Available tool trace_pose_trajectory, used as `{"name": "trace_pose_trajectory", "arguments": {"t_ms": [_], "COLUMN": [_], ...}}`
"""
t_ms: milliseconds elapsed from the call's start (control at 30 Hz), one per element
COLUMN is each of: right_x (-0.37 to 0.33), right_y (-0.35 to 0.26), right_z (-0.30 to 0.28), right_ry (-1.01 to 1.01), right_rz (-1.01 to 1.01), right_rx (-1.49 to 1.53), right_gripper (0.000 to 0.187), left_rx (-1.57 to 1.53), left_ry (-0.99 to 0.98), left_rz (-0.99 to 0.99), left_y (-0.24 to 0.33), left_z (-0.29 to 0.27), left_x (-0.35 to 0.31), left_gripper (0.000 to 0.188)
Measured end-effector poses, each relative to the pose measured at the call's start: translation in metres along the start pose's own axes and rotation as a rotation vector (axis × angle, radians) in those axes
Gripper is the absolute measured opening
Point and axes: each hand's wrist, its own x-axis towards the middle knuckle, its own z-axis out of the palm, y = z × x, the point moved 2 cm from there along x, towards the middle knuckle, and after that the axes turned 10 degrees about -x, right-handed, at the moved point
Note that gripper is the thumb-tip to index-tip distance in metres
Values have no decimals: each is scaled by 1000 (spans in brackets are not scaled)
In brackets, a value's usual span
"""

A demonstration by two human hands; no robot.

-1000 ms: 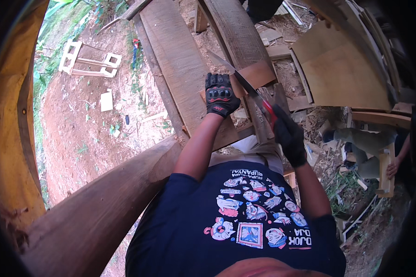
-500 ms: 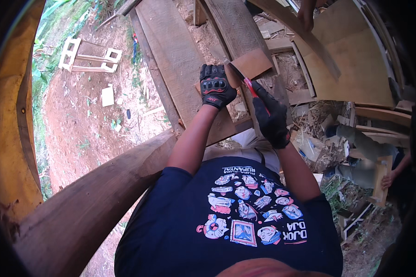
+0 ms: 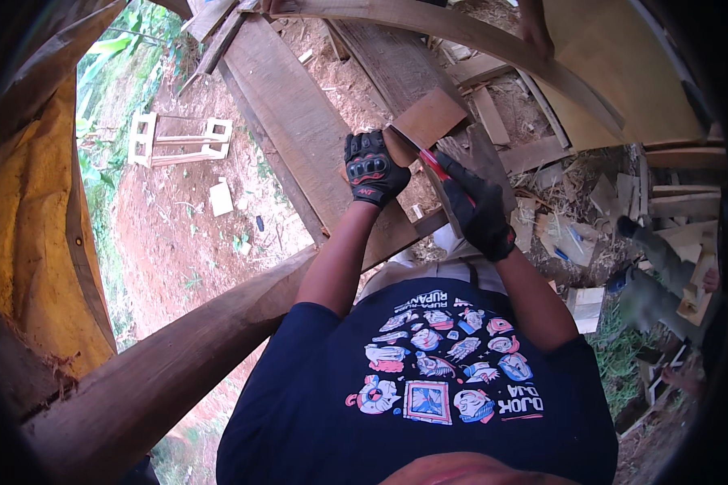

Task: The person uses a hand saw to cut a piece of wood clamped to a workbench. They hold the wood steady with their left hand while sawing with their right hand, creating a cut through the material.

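My left hand (image 3: 373, 166), in a black glove with red trim, grips the near corner of a small flat brown board (image 3: 429, 119). My right hand (image 3: 476, 208), also in a black glove, is shut around a red-handled tool (image 3: 434, 166) whose tip lies against the board's lower edge; the tool's working end is hidden. Both hands are over a pile of long weathered planks (image 3: 299, 121).
A thick curved timber beam (image 3: 178, 356) runs from lower left toward my waist. Another curved plank (image 3: 493, 48) arcs above, with another person's hand (image 3: 535, 32) on it. Scrap wood (image 3: 607, 194) litters the right. A white wooden frame (image 3: 178, 139) lies on red earth at left.
Both gloved hands have come closer together on the brown board, the right hand moving up to meet the left. The view has shifted, bringing the curved plank above into sight.
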Motion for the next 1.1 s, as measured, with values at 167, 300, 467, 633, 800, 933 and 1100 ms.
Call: {"name": "trace_pose_trajectory", "arguments": {"t_ms": [167, 300, 467, 633, 800, 933, 1100], "right_x": [60, 63, 5, -78, -60, 16, 59], "right_y": [22, 35, 26, -18, -23, -4, 17], "right_z": [48, 44, 9, -57, -55, 4, 47], "right_ry": [-15, -9, -56, -179, -148, -113, 39], "right_rz": [-36, -61, 97, 312, 231, 113, -150], "right_rx": [-66, 58, 137, -33, -19, 40, -33], "right_gripper": [42, 40, 45, 46, 45, 44, 41], "left_rx": [-40, -26, -11, -7, -38, -20, -13], "left_ry": [38, -8, -5, 10, -43, 15, -44], "left_rz": [29, -21, -52, -88, -108, -60, -76], "left_y": [9, 9, -1, -5, 1, -2, 3], "left_z": [-2, -7, -4, -1, -3, -1, -7], "left_x": [2, 2, 4, -2, -3, -6, 2], "left_gripper": [56, 57, 58, 61, 62, 60, 51]}}
